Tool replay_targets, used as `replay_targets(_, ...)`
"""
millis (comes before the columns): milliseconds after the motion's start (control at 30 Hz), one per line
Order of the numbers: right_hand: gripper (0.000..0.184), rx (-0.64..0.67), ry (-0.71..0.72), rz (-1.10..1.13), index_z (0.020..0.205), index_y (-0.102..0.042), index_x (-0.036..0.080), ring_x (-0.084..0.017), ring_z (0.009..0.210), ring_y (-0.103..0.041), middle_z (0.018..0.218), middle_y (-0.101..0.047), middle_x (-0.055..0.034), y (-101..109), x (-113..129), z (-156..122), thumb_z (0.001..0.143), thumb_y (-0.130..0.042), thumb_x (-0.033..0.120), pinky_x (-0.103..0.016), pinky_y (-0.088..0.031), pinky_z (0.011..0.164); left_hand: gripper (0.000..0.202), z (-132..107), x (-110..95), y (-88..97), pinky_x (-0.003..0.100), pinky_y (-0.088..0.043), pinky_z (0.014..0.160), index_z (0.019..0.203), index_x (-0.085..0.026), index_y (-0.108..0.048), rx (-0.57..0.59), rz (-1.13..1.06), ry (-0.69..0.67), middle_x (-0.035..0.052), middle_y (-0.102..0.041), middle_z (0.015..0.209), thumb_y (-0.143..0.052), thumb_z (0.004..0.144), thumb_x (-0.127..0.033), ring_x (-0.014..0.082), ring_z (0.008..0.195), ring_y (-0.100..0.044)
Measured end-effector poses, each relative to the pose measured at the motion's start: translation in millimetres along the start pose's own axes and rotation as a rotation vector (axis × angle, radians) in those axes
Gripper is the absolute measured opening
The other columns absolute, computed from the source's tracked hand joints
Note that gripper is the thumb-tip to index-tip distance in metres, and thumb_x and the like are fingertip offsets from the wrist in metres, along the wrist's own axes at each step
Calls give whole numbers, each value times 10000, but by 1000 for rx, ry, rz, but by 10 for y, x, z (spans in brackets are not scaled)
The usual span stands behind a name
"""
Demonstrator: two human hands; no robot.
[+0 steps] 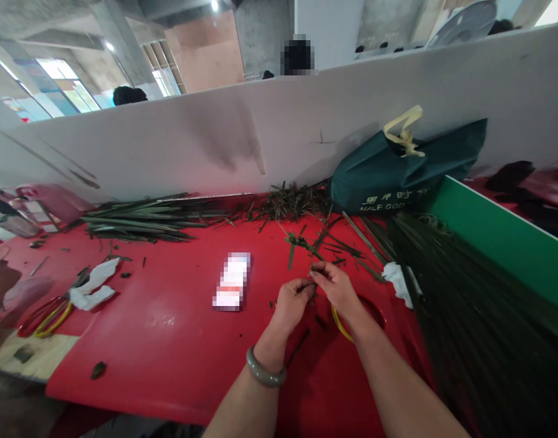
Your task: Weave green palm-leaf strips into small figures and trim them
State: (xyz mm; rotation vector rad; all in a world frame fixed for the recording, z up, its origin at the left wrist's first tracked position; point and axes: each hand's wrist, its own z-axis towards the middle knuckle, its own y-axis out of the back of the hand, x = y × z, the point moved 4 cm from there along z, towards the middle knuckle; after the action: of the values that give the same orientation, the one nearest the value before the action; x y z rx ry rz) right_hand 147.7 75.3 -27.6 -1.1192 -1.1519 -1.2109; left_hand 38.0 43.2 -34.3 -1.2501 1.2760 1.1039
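Both hands meet just right of centre frame. My left hand (pixel 292 304) and right hand (pixel 339 291) pinch one thin green strip (pixel 313 275) fingertip to fingertip, and it runs roughly left to right. The right hand sits slightly higher. The strip's ends vanish under my fingers. A yellow ring (pixel 337 323) on the red table (pixel 169 340) is half hidden beneath my right wrist.

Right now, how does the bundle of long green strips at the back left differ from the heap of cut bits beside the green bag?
The bundle of long strips holds long pieces lying roughly parallel; the heap of cut bits holds short pieces pointing every way. The bundle looks greener, the heap darker. Both lie on the red table by the white partition and look like the same plant material.
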Motion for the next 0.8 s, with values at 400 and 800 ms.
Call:
replay_targets(400, 174, -112, -26, 101, 741, -563, 181, -148, 654, -558, 671, -596, 1, 37, -63, 15, 619, -597, 300, -283, -448, 645, 241, -22, 31, -15, 212, -332, 474, 719, -109, -618, 22, -119, 130, -3, -545, 522, -582, 641, -334, 74, 455, -436)
replay_targets(800, 184, -107, -43, 149, 741, -544, 189, -142, 623, -564, 636, -596, 8, 25, -68, 17, 627, -611, 318, -287, -447, 632, 213, -25, 25, -22, 208, -333, 463, 730, -106, -612, 30, -117, 146, -3, -550, 524, -571, 651, -300, 67, 438, -432)
